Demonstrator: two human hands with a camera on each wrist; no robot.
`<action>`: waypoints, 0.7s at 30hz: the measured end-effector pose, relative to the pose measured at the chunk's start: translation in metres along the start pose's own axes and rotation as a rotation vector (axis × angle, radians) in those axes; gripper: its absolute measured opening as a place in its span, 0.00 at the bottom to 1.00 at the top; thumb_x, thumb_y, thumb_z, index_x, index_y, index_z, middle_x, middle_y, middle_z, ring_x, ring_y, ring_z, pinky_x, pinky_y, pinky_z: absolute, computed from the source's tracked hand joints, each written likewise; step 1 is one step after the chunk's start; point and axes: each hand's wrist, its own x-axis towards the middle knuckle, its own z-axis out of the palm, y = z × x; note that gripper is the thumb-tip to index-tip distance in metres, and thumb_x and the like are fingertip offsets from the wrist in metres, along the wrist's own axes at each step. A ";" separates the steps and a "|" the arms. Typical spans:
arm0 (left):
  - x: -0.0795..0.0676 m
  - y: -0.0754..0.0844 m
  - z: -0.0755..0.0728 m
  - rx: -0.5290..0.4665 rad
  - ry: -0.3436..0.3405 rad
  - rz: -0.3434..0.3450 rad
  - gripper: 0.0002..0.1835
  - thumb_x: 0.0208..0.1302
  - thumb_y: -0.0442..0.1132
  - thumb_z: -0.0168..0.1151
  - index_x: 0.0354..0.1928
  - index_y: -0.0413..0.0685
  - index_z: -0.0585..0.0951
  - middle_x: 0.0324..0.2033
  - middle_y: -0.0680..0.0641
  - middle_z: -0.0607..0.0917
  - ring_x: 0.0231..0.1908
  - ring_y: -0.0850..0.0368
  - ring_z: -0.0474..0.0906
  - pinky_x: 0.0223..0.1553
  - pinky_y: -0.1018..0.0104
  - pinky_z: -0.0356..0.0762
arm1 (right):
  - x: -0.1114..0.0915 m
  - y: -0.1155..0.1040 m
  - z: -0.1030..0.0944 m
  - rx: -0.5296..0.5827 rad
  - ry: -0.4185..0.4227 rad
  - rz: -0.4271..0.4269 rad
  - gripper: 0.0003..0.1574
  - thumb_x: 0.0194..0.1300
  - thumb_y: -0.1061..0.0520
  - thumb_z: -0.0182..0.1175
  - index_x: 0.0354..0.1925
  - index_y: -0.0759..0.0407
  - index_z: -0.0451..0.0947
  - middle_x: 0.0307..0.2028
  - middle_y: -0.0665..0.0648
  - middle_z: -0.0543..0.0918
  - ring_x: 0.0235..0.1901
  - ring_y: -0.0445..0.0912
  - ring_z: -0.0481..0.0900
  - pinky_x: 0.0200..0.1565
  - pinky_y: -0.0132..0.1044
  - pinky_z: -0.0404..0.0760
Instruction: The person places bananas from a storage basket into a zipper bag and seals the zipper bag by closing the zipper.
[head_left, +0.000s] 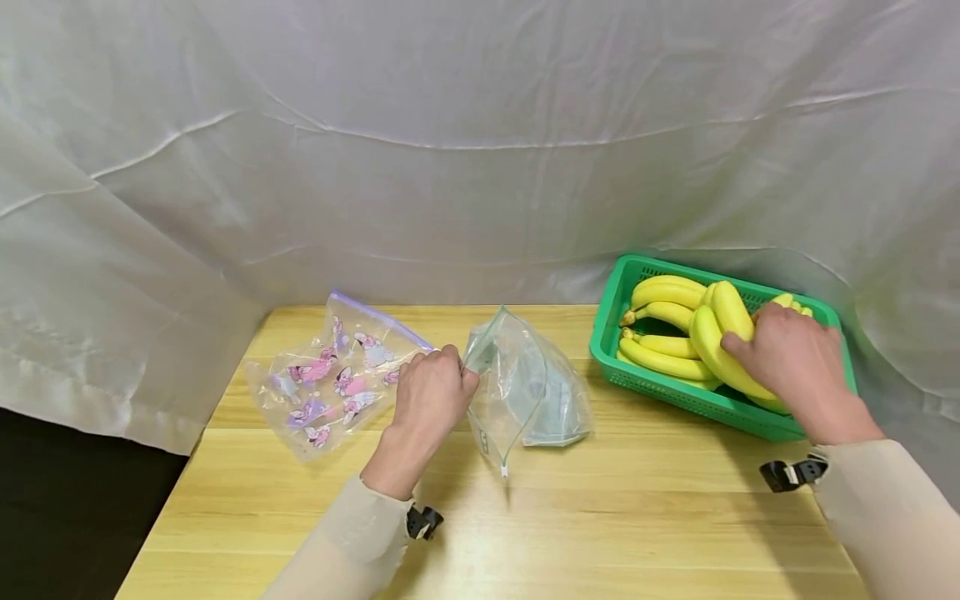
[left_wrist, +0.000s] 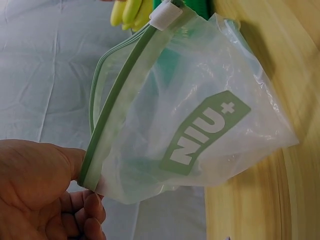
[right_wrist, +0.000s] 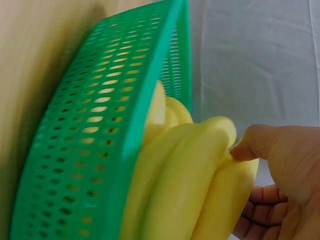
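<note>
My left hand pinches the end of the green zip edge of a clear slider bag marked NIU+. The bag's mouth gapes, with a white slider at the far end of the zip. Over at the right, my right hand grips a bunch of yellow bananas at the green basket, thumb on one banana and fingers curled behind. More bananas lie in the basket. Part of the held bunch is hidden by the hand and the basket wall.
Left of my left hand lies a second clear bag with pink and purple cartoon prints and a purple zip. A wooden table carries everything. Behind it hangs a grey-white cloth, close to the basket's back.
</note>
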 end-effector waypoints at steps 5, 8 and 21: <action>0.000 -0.001 0.001 -0.002 -0.004 0.000 0.12 0.64 0.38 0.61 0.23 0.49 0.72 0.19 0.48 0.76 0.25 0.46 0.74 0.32 0.52 0.73 | 0.018 0.001 -0.011 0.059 -0.063 0.054 0.27 0.74 0.39 0.51 0.29 0.59 0.71 0.21 0.58 0.72 0.25 0.56 0.72 0.28 0.48 0.65; 0.000 -0.002 0.000 0.001 -0.010 -0.008 0.13 0.64 0.38 0.62 0.23 0.49 0.72 0.19 0.48 0.76 0.25 0.46 0.74 0.32 0.52 0.74 | 0.024 0.006 -0.011 0.092 -0.088 0.071 0.32 0.76 0.38 0.47 0.41 0.67 0.76 0.27 0.65 0.78 0.29 0.60 0.75 0.29 0.47 0.68; 0.000 -0.005 0.000 0.004 -0.023 -0.021 0.12 0.65 0.39 0.62 0.24 0.48 0.74 0.20 0.47 0.78 0.26 0.44 0.76 0.34 0.50 0.75 | 0.025 0.004 0.013 0.076 -0.007 0.050 0.54 0.80 0.28 0.35 0.66 0.78 0.66 0.53 0.81 0.76 0.48 0.76 0.75 0.42 0.70 0.71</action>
